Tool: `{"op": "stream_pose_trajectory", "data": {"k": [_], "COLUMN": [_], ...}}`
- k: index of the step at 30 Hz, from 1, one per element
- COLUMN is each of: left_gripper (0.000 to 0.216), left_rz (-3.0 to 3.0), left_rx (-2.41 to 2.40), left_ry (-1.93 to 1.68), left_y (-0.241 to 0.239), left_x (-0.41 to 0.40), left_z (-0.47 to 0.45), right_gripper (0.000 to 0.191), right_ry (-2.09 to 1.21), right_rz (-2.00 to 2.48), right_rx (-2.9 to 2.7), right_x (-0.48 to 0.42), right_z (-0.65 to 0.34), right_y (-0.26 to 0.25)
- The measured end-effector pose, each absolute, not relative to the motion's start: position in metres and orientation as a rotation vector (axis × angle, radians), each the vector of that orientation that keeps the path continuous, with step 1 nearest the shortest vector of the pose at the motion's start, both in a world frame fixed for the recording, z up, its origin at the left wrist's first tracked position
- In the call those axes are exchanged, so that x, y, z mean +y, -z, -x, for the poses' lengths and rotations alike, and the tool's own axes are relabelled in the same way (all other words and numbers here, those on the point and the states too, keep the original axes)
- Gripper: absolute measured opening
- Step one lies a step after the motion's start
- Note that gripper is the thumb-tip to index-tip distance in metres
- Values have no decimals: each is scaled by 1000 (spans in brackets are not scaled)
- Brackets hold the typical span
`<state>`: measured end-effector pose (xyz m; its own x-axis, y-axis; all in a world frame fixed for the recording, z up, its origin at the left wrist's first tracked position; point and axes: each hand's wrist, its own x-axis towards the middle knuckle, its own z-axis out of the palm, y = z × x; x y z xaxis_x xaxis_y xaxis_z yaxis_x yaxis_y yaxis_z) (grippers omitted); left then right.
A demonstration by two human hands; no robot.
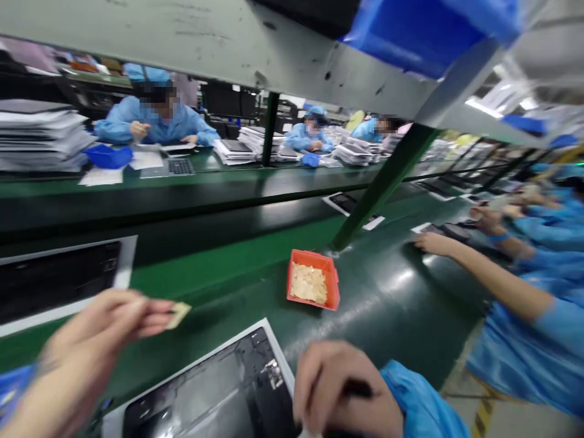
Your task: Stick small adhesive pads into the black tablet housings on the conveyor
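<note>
Head: one piece (179, 315) in left hand (107, 323)

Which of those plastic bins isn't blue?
The red bin of pale pieces, on the near bench beyond the right hand; the tray beside the tall stack is blue.

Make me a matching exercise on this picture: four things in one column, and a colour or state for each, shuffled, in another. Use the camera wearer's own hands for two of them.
Things
1. Left hand
2. Right hand
3. Red bin
4. Near panel, at the bottom of the picture

Colours and states
a. Coming out of a blue sleeve
b. Black, with a white border
c. Heaped with pale pieces
d. Pinching one small pale piece

Pairs: 1-d, 2-a, 3-c, 4-b
</note>
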<state>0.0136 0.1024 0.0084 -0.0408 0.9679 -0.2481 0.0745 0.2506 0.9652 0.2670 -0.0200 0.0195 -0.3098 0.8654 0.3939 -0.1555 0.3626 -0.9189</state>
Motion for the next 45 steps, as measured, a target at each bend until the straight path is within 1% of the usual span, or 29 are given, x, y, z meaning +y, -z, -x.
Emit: {"op": "stream_pose_trajectory", "data": {"k": [1,2,3,5,8,9,12,15,19,24,25,28,30,36,38,42,45], "left_gripper": [44,41,38,35,28,27,26,27,39,39,41,58,62,35,27,22,21], "left_rz": [-1087,-1106,-1123,-1160,-1229,-1237,-1206,-1126,-1050,-994,-992,-989,-1015,-1019,-974,-880,-919], "left_rx": [1225,1089,1002,880,769,750,718,681,647,615,613,620,627,595,571,555,586], "left_ry": [-955,-907,-874,-797,-677,-648,-611,-648,-706,-762,-769,-785,-770,-730,-694,-632,-645], "left_y": [-8,-6,-2,7,19,21,25,30,40,43,43,41,41,47,48,49,49], "left_x": [105,105,105,102,97,94,85,79,79,80,80,80,81,83,83,85,86], "left_z": [-16,-25,-39,-71,-110,-119,-136,-150,-166,-174,-175,-176,-178,-190,-195,-200,-203], "right_gripper": [20,14,13,13,26,29,26,29,36,37,37,36,35,31,29,24,26], "right_ry": [-1181,-1177,-1163,-1155,-1227,-1261,-1305,-1238,-1185,-1170,-1158,-1106,-1086,-1145,-1098,-897,-862], "right_rz": [834,967,1087,1275,1440,1455,1441,1481,1520,1461,1458,1454,1443,1368,1340,1287,1282], "right_rx": [-1479,-1443,-1411,-1362,-1298,-1285,-1258,-1165,-984,-917,-907,-885,-879,-880,-920,-969,-935], "right_x": [-18,-14,-10,-1,8,9,9,10,15,17,17,16,16,15,16,18,19], "right_z": [-274,-282,-289,-300,-307,-309,-312,-320,-332,-336,-335,-335,-334,-335,-336,-340,-341], "right_y": [-15,-9,0,19,38,41,43,45,51,55,55,53,52,50,52,58,64]}}
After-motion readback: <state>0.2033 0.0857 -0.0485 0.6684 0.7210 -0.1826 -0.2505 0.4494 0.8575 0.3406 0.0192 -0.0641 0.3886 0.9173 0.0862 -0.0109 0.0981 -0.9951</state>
